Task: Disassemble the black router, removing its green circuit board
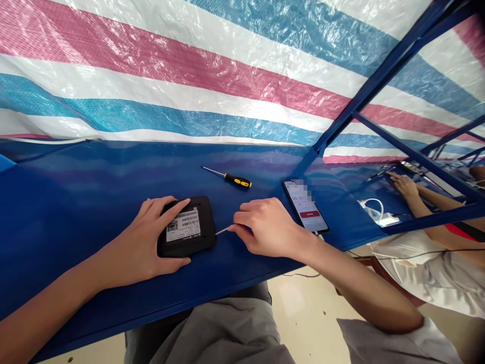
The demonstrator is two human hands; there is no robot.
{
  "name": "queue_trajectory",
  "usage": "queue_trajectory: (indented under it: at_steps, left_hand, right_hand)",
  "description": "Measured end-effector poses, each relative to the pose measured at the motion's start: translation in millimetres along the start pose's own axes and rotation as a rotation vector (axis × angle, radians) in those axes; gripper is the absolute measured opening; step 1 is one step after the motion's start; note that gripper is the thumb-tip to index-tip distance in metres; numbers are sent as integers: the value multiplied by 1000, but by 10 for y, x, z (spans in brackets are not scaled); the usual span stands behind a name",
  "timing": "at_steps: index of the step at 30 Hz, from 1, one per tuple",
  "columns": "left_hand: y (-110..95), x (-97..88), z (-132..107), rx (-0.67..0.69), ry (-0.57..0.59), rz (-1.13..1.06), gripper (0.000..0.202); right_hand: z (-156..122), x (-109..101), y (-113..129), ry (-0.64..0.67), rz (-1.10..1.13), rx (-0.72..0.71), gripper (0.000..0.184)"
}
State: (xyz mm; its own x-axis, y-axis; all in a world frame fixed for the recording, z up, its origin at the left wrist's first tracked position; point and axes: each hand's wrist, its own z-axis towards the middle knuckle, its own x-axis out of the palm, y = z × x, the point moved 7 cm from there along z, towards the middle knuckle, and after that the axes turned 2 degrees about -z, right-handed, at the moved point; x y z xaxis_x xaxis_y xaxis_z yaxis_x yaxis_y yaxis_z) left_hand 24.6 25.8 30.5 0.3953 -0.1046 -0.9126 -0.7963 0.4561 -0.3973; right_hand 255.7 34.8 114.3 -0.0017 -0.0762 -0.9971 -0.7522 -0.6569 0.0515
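Observation:
A small flat black electronic box (206, 215) lies on the blue table, its white label with a QR code facing up. My left hand (146, 242) is closed around its left end, fingers over the top and thumb along the near edge. In the closed fingers of my right hand (267, 227) is a thin pale metal tool (223, 231); its handle is hidden in the hand. The tool's tip touches the right edge of the box. Beyond both hands lies a black and yellow screwdriver (238, 180), its shaft pointing left.
A phone (306, 206) with a running timer lies right of my right hand, a cable plugged into it. Blue metal frame bars (379, 76) rise at the right. Past them show a co-worker's hand (404, 186) and a white power strip (382, 215). Striped sheeting (182, 65) hangs behind the table.

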Motion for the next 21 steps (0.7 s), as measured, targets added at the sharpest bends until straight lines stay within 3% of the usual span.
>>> queue_trajectory:
  at_steps: [5, 12, 21]
  left_hand:
    - [14, -17, 2, -18, 25, -3, 120]
    - [-140, -99, -3, 4, 9, -12, 108]
    - [0, -36, 7, 34, 15, -3, 116]
  right_hand:
    - [64, -35, -64, 54, 78, -62, 28]
    - [75, -212, 59, 88, -37, -65, 27]
    - [-25, -193, 232, 166, -163, 3, 23]
